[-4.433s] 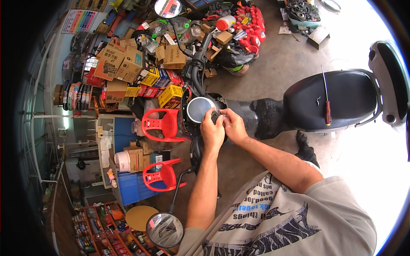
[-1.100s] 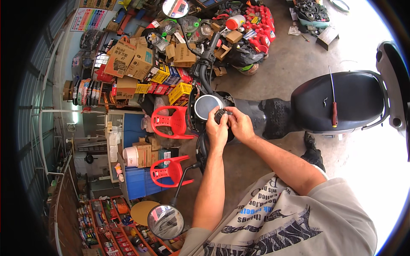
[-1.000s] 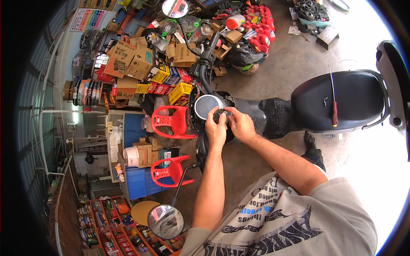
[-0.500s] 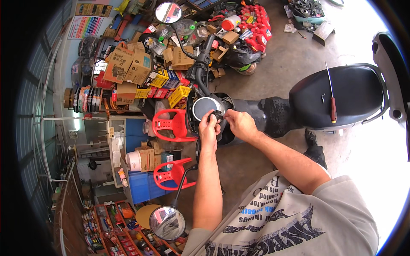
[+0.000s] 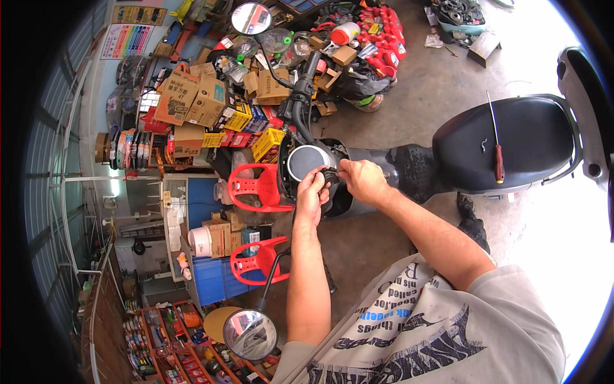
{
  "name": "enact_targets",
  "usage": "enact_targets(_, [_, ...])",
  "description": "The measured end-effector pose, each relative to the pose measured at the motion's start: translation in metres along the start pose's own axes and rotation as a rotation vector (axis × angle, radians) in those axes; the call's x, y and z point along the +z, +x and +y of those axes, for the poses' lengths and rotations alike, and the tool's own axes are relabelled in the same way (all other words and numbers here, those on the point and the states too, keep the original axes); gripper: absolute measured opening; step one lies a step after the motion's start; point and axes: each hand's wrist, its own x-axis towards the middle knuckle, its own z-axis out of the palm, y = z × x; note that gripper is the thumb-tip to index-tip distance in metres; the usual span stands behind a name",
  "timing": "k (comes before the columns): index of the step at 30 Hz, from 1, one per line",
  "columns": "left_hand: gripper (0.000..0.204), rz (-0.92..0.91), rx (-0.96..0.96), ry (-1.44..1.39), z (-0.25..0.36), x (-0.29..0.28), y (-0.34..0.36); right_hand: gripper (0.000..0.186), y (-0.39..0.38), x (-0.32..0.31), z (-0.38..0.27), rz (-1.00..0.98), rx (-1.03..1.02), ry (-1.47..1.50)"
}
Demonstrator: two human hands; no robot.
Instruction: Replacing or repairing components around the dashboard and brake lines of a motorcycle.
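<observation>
My left hand (image 5: 311, 197) is closed round a small black part (image 5: 330, 174), thumb and forefinger gripping it at the lower right edge of the dial (image 5: 307, 163). My right hand (image 5: 364, 180) is just beside it, right of the dial, fingers curled in and the thumb and forefinger drawn together at the part's right end. What sits between those fingertips is too small for me to tell, and I can't tell whether the part is fixed to anything, since my fingers cover much of it.

Below and left of the dial is the near mirror (image 5: 251, 334), round, its stem rising toward the bars. Above the dial the handlebar (image 5: 299, 115) runs upward, and the far mirror (image 5: 251, 18) stands beyond it, up and to the left. Well to the right of the dial is the black seat (image 5: 537, 137); a screwdriver (image 5: 499, 168) with a dark red handle lies across it, and a small bent silvery piece (image 5: 484, 146) lies just left of that.

Two red chairs stand left of the dial, one (image 5: 257, 187) near its level, the other (image 5: 259, 261) lower. Farther off, up and left of it, cartons (image 5: 176, 96) are heaped; up and right are a black bag (image 5: 361, 86) and a pile of red bottles (image 5: 384, 38).
</observation>
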Motion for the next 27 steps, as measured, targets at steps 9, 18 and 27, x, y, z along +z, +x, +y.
enact_targets(9, [0.040, -0.023, 0.024, 0.128, 0.011, 0.011, -0.005, 0.019, 0.000, 0.011, 0.016, 0.084, 0.000, 0.161])
enact_targets(18, [0.039, 0.102, 0.058, 0.270, 0.006, 0.010, -0.001, 0.018, -0.005, 0.030, 0.011, 0.119, 0.053, 0.281])
enact_targets(27, [0.036, 0.194, 0.106, 0.257, 0.002, 0.014, 0.002, 0.013, -0.008, 0.031, 0.010, 0.037, 0.116, 0.433])
